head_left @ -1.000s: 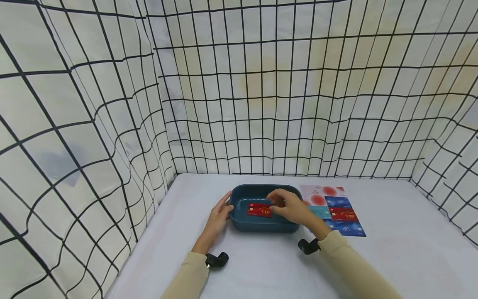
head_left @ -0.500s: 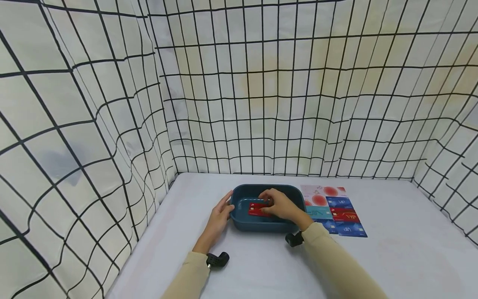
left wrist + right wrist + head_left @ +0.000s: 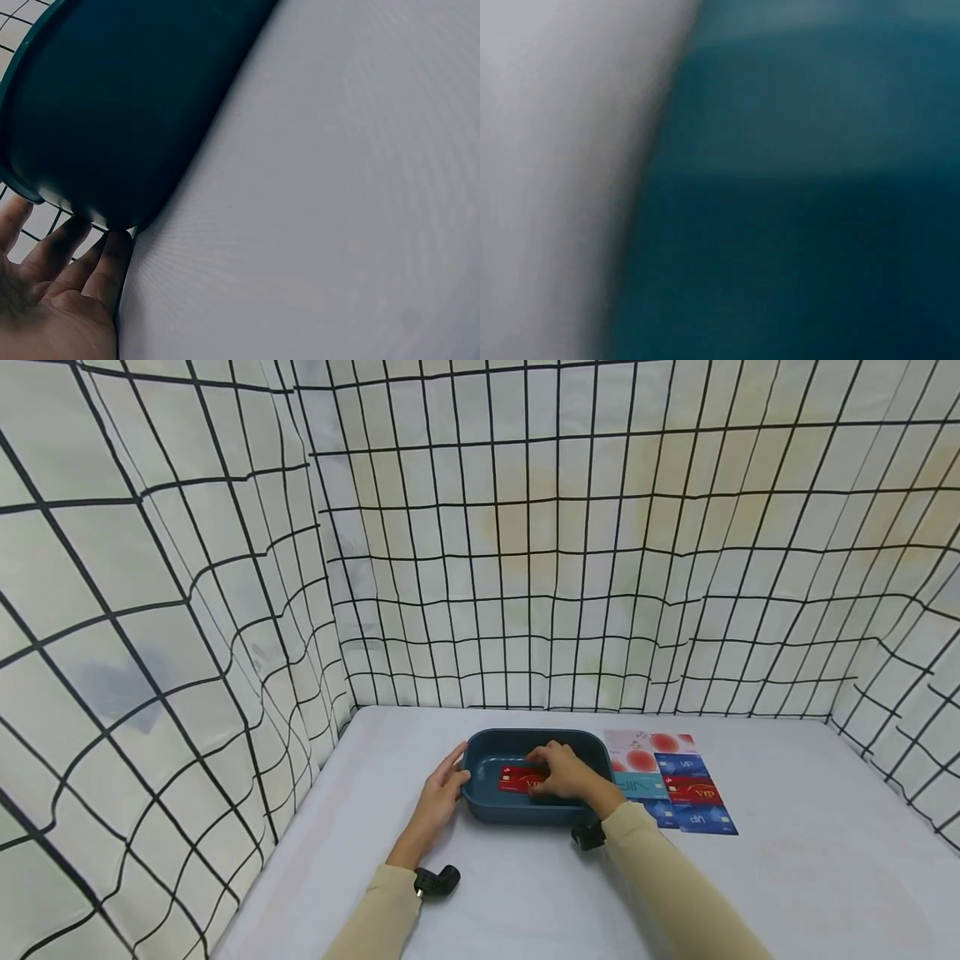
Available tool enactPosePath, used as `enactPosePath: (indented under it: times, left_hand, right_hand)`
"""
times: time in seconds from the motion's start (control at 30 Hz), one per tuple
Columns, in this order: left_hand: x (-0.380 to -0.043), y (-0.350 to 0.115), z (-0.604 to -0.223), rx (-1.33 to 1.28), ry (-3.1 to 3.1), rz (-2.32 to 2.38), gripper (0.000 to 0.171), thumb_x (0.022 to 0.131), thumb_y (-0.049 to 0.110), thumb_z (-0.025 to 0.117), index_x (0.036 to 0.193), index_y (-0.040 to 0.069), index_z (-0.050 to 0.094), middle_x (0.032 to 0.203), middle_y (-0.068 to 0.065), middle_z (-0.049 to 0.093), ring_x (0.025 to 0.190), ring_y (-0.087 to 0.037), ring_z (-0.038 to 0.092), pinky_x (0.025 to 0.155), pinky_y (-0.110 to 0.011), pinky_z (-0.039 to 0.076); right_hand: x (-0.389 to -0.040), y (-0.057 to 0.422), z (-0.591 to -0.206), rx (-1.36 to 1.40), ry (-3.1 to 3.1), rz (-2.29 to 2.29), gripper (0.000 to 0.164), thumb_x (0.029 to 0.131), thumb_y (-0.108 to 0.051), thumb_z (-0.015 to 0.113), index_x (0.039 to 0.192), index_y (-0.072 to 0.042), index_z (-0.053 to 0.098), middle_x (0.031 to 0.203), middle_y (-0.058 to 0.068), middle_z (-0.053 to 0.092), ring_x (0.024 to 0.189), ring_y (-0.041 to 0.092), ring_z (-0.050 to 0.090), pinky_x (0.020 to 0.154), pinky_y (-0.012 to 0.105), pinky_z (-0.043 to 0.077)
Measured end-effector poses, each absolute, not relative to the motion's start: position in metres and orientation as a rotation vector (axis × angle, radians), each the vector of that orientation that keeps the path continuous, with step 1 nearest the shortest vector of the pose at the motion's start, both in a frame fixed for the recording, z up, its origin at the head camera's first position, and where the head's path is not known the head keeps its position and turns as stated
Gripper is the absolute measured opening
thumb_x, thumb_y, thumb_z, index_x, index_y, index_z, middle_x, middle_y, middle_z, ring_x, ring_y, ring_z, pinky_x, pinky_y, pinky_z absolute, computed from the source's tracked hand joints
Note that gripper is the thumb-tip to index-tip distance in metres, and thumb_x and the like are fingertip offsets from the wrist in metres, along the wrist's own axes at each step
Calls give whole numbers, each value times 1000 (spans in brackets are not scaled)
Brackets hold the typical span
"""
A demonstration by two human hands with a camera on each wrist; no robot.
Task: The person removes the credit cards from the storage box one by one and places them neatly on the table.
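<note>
A dark teal, rounded plastic box (image 3: 501,814) stands on the white table. Inside it lies a red VIP card (image 3: 513,778), its right end partly behind my right hand (image 3: 568,775). That hand reaches over the near right side of the box, thumb by the card's near edge and index finger spread beyond its far edge. At the box's left end my left hand (image 3: 438,793) touches the outer wall, its thumb at the rim. In the left wrist view, the left hand's fingertips press the box (image 3: 112,112) from outside. Only blurred teal box wall (image 3: 780,247) and white surface show in the right wrist view.
Right of the box, a group of cards lies flat: a pink sheet with red circles (image 3: 641,760), a teal card (image 3: 641,786), a red VIP card (image 3: 693,791) and blue cards (image 3: 705,819). Black netting (image 3: 525,568) over white cloth encloses the table's back and sides.
My right hand has moved left and further into the box, over the red card; its thumb and index finger then spread apart. The left hand stays at the box's end.
</note>
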State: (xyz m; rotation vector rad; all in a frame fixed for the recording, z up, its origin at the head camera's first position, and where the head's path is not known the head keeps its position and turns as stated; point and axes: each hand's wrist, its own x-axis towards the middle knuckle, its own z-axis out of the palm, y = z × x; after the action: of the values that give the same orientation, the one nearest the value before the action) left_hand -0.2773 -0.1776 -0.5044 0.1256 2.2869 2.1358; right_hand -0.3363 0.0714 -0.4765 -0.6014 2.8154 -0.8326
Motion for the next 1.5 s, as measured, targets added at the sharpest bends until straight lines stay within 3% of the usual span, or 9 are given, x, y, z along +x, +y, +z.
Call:
enactPosePath:
  times: [0.77, 1.5]
  left_hand:
    - [-279, -179, -507, 113, 2290, 2133, 52, 107, 21, 49, 157, 33, 41, 165, -13, 37, 150, -33, 40, 119, -55, 37]
    - [-279, -179, -508, 154, 2261, 2151, 53, 106, 18, 47, 158, 31, 40, 165, -15, 36, 150, -31, 42, 119, -52, 39]
  right_hand:
    - [-336, 69, -476, -580, 2834, -785, 48, 80, -20, 87, 124, -9, 70, 116, 6, 62, 111, 21, 52, 101, 43, 51]
    - [-332, 72, -474, -654, 2907, -824, 46, 79, -19, 87, 121, -8, 72, 114, 10, 58, 108, 25, 48, 95, 47, 50]
